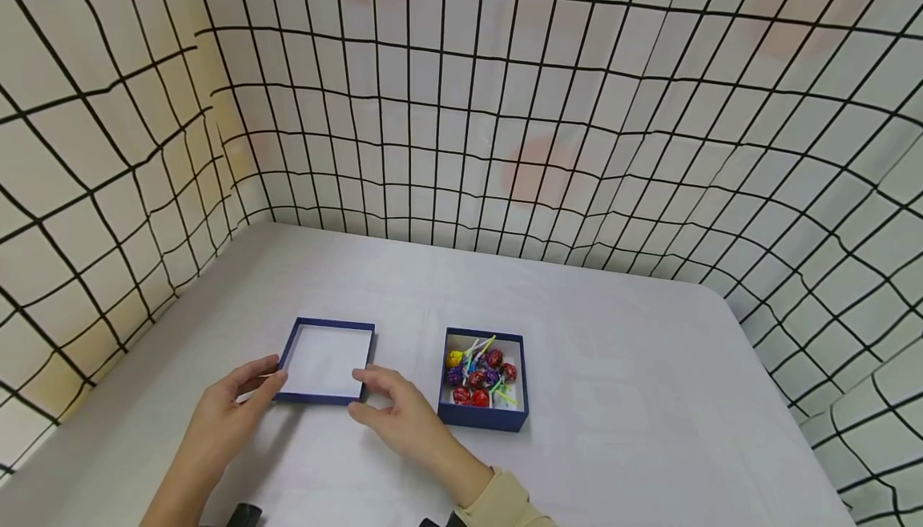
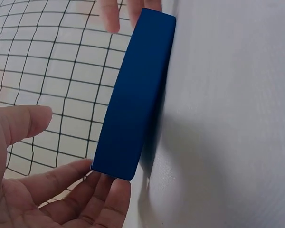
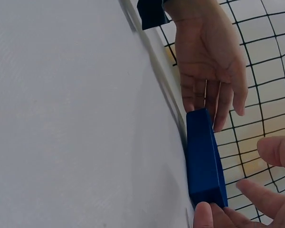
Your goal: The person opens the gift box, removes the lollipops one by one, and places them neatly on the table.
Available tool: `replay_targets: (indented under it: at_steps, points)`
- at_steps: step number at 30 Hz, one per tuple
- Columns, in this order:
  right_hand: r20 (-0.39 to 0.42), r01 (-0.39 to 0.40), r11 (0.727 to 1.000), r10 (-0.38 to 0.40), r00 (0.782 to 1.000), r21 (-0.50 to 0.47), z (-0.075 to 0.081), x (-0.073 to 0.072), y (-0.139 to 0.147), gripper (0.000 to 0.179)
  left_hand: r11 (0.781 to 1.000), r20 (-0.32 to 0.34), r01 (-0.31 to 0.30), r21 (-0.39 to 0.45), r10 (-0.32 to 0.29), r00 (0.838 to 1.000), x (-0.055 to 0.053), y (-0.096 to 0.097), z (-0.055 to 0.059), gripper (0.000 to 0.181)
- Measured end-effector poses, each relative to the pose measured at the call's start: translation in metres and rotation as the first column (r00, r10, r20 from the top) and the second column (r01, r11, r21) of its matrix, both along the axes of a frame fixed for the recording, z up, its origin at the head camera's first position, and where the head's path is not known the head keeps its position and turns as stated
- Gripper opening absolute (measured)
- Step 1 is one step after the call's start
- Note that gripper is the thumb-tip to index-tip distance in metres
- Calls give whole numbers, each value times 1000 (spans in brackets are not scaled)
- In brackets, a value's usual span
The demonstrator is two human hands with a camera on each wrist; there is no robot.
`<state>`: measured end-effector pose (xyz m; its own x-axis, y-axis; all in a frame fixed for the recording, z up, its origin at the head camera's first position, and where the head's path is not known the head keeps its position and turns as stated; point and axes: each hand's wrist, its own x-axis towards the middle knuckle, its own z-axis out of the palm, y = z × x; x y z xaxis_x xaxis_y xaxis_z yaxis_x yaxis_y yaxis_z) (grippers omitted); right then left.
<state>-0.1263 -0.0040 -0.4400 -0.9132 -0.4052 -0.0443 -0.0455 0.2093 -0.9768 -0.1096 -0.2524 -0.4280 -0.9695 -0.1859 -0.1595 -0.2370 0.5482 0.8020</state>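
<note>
A shallow dark-blue box lid (image 1: 324, 399) with a white inside lies open side up on the table. At its left edge is my left hand (image 1: 229, 411), fingertips against the side and thumb held apart from it. My right hand (image 1: 404, 415) is at the opposite edge, with fingertips right at the side near the front corner. In the left wrist view, the outer wall of the lid (image 2: 133, 99) spans between the two hands. The right wrist view shows the lid (image 3: 203, 156) the same way, with the right thumb (image 3: 278, 151) clear of it.
Right of the lid stands a matching blue box (image 1: 479, 416) holding several wrapped lollipops (image 1: 479, 375) in red, purple and yellow. The white table (image 1: 634, 399) is bordered by a wall of black netting (image 1: 447, 126) over pale cloth at the back and sides.
</note>
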Motion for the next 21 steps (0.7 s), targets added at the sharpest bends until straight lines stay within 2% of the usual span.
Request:
replay_targets:
  at_steps: [4, 7, 11, 15, 21]
  points:
    - [33, -32, 999, 32, 999, -3, 0, 0, 0, 43, 1000, 27, -13, 1, 12, 1000, -1, -2, -1, 67]
    - [56, -49, 999, 50, 997, -9, 0, 0, 1, 43, 1000, 43, 4, 1, -4, 999, -2, -4, -1, 68]
    - [19, -78, 996, 78, 997, 35, 1, 2, 4, 44, 999, 31, 35, -22, -35, 999, -1, -9, -1, 66]
    - [-8, -102, 992, 103, 995, 76, 7, 5, 11, 43, 997, -34, 37, -65, -39, 999, 1, -11, -1, 63]
    - [44, -155, 987, 153, 987, 44, 24, 8, 28, 38, 994, -157, 3, -108, -20, 987, 5, -6, 1, 53]
